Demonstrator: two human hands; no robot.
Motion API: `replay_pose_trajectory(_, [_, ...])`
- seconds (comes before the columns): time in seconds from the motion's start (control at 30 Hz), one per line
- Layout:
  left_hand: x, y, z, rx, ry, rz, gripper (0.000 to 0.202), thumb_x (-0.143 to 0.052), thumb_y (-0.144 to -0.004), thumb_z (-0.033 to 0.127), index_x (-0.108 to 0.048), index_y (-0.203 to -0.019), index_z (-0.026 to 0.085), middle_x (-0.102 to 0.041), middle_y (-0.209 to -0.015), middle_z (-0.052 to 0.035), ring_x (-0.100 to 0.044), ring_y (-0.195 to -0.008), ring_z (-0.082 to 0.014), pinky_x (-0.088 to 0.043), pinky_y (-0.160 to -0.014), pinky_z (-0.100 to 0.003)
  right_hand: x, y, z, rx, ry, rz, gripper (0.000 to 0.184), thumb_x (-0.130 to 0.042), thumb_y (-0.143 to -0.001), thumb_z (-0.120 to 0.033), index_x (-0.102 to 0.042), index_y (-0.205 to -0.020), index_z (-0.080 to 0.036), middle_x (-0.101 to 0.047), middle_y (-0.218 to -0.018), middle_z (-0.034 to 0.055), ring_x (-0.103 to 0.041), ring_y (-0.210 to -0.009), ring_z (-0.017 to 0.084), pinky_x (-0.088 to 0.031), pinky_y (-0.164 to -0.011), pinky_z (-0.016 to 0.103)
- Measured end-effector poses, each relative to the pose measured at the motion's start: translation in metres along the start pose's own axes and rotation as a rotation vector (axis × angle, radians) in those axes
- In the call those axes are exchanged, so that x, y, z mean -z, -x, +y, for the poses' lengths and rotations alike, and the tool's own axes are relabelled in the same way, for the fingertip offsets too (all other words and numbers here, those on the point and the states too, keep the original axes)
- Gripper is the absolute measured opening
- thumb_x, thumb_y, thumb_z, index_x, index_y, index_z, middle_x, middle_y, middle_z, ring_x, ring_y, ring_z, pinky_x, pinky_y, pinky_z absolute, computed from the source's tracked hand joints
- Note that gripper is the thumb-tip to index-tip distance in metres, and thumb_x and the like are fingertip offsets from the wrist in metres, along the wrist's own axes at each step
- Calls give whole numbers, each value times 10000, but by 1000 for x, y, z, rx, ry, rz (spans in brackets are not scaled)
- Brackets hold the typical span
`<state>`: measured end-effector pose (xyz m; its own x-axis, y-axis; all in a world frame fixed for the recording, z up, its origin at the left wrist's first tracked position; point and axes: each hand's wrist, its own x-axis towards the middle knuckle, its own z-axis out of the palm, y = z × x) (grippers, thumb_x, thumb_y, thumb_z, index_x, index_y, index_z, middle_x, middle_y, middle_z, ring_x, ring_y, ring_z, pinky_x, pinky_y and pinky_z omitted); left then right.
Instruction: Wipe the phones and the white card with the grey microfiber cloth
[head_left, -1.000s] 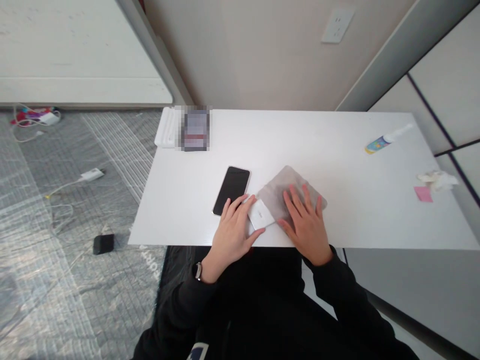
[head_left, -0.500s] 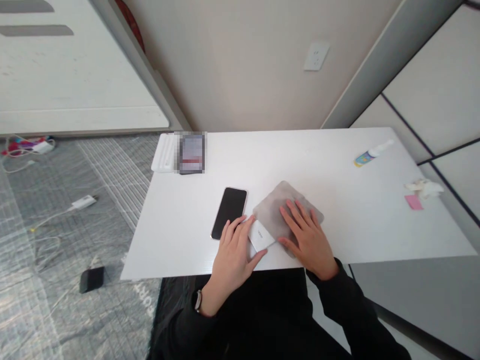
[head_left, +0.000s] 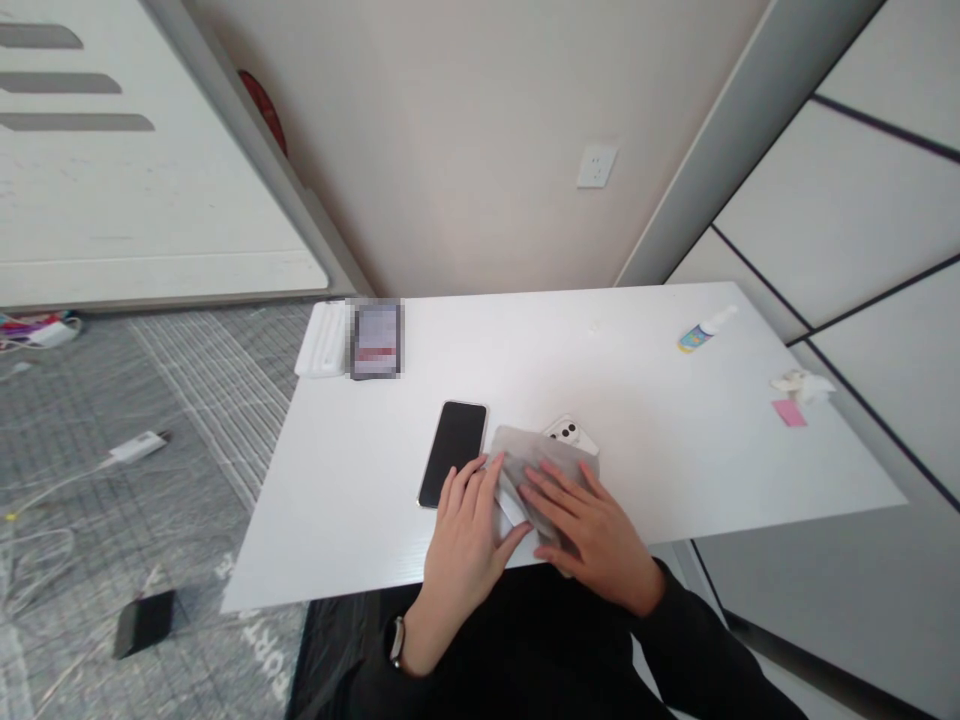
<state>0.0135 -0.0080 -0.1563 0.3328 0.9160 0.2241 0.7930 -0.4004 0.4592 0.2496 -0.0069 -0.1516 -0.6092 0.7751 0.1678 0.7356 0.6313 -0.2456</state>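
A thin grey cloth (head_left: 517,445) hides the middle of a white phone with round black lenses (head_left: 582,438). The right hand (head_left: 592,530) covers some cloth. The left hand (head_left: 463,520) hides one corner of a flat, black-screened phone (head_left: 453,445). Little squares blur a dark, flat thing (head_left: 377,340) at the back.

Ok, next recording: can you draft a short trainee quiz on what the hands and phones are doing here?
1. True or false: the right hand rests on the gray cloth.
2. What shows past the cloth's far edge? A) a pen B) the white phone's camera lenses C) a charger plug
3. Fill in: the black-screened phone lies to the ____ of the cloth, as the wearer sees it.

Key: 1. True. 2. B. 3. left.
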Motion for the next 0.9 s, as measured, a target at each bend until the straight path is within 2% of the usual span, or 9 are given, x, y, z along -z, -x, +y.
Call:
replay_pose_trajectory(0.13, [-1,0,0,12,14,15,870,-747,-934,457,-273,-1611,185,-570,-1508,-170,-498,-1435,-340,-356,-1242,-615,0,-3,9,-177,45,74,692,-384,-1121,-512,-278,-1666,-99,-333,-1702,182,-245,-1601,409,-182,-1238,720])
replay_pose_trajectory(0.27, [-3,1,-3,11,29,13,900,-764,-924,393,-240,-1626,191,-564,-1511,-177,-495,-1433,-355,-368,-1230,-629,-6,-10,-15,13,-11,-3,857,-427,-994,-797,-370,-1646,-242,-406,-1687,35,-309,-1593,290,-235,-1301,542])
replay_pose_trajectory(0.33, [-4,1,-4,21,34,14,929,-774,-916,371,-215,-1637,196,-567,-1500,-184,-500,-1426,-371,-379,-1214,-644,-7,-12,-21,53,-29,-25,830,-414,-987,-814,-381,-1637,-298,-441,-1667,-5,-362,-1569,243,-249,-1305,507])
replay_pose_trajectory(0.5, [-4,0,-2,44,55,29,1006,-806,-887,446,-177,-1643,238,-571,-1496,-169,-521,-1411,-368,-369,-1220,-650,-6,-15,-10,-131,8,37,764,-429,-1090,-579,-280,-1665,-98,-322,-1703,200,-276,-1587,423,-205,-1226,737])
replay_pose_trajectory(0.57, [-3,-1,-1,53,65,28,996,-808,-890,397,-176,-1645,244,-559,-1505,-168,-506,-1424,-364,-387,-1215,-631,-7,-14,-13,-65,-12,18,844,-468,-1038,-689,-332,-1654,-129,-360,-1696,160,-271,-1594,398,-212,-1258,677])
replay_pose_trajectory(0.63, [-2,0,-1,66,71,23,984,-804,-889,331,-184,-1648,247,-530,-1528,-171,-480,-1443,-362,-416,-1201,-603,-8,-14,-18,49,-44,-23,851,-474,-978,-796,-419,-1623,-243,-443,-1667,48,-329,-1583,298,-228,-1301,544])
replay_pose_trajectory(0.7, [-3,0,-1,75,76,22,992,-807,-882,307,-184,-1652,247,-517,-1536,-171,-465,-1450,-359,-422,-1200,-589,-8,-15,-17,90,-57,-43,751,-459,-1006,-766,-447,-1603,-311,-470,-1652,-9,-374,-1563,239,-228,-1310,488])
replay_pose_trajectory(0.8, [-5,0,-2,79,77,31,1037,-834,-862,382,-180,-1654,236,-535,-1516,-171,-467,-1443,-366,-404,-1209,-604,-6,-18,-8,-17,-29,-10,648,-430,-1101,-565,-364,-1647,-223,-372,-1701,85,-323,-1586,314,-192,-1286,613])
replay_pose_trajectory(0.9, [-7,1,-3,79,75,39,1045,-833,-860,396,-176,-1656,233,-542,-1508,-174,-471,-1442,-373,-418,-1197,-608,-7,-21,-8,-45,-19,3,750,-461,-1077,-607,-328,-1658,-151,-335,-1708,150,-267,-1599,386,-173,-1263,680])
